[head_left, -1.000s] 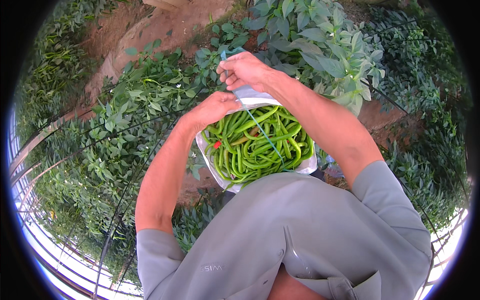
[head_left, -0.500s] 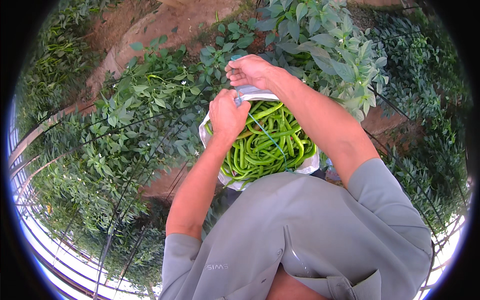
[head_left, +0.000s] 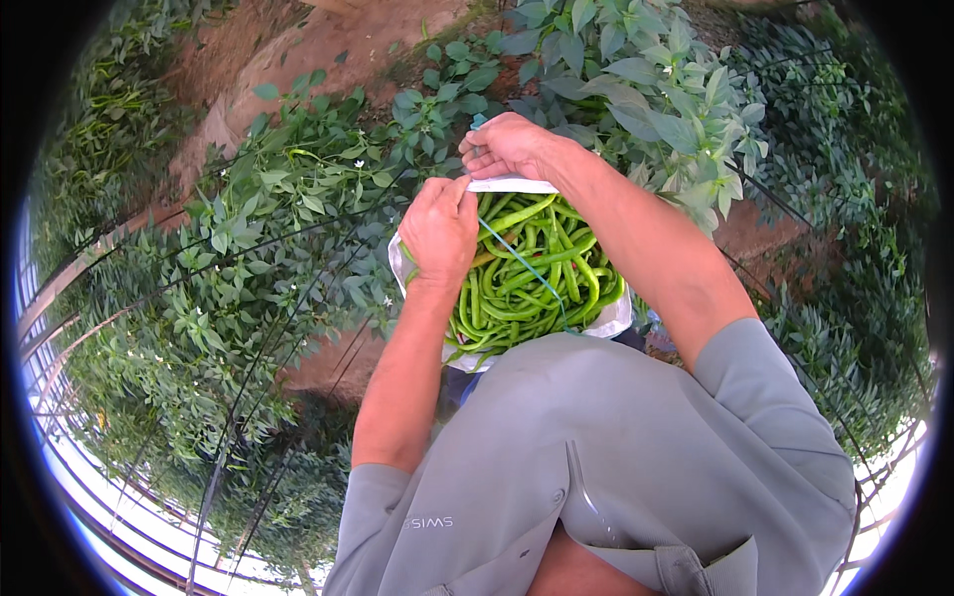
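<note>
A white sack [head_left: 512,185] full of long green peppers [head_left: 532,283] stands upright in front of me, its mouth wide. At the left of its far rim my left hand [head_left: 437,230] is closed, thumb and fingers pinched on the sack's edge. A thin blue-green string [head_left: 525,262] slants over the peppers from near that hand toward my body. My right hand [head_left: 512,147] curls just beyond the far rim, and a blue-green bit of string pokes out above its fingers. What lies inside the curled fingers is partly hidden.
Leafy pepper plants [head_left: 288,189] with small white flowers crowd the left, and taller ones [head_left: 666,89] stand close at the far right. Bare brown soil [head_left: 298,74] shows at the far left. Dark thin lines [head_left: 238,382] run among the plants.
My left hand has shifted slightly and turned, its fingertips now at the rim. The right hand has moved a little right and nearer the rim. The far rim is drawn into a narrower fold.
</note>
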`<move>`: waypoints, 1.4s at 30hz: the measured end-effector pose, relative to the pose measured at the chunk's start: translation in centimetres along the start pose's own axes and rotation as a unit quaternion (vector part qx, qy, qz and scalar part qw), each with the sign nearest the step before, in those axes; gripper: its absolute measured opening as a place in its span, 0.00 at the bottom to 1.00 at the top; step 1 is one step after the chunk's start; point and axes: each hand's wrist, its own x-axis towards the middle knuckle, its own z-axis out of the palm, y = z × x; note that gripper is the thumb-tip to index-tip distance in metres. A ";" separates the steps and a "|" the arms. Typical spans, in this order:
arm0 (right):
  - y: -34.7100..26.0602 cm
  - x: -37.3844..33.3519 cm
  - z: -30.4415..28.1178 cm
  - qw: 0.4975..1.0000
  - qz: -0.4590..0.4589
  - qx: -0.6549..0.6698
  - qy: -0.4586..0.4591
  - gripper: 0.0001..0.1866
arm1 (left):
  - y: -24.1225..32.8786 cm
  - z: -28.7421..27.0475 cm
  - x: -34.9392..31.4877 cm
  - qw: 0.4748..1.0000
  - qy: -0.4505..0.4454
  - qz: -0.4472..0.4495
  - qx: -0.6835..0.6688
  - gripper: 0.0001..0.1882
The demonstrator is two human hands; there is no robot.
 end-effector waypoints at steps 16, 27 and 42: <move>7.0 -11.0 1.3 0.750 -0.347 -0.531 0.187 0.12 | -2.3 -2.2 5.1 0.827 -0.370 -0.254 -0.339 0.09; 4.2 -11.1 2.8 0.833 -0.249 -0.453 0.197 0.15 | -1.7 -2.7 4.5 0.933 -0.343 -0.048 -0.097 0.15; 2.5 -18.6 1.5 0.813 -0.251 -0.515 0.100 0.17 | 1.2 -1.6 -3.2 0.994 -0.001 0.104 0.012 0.28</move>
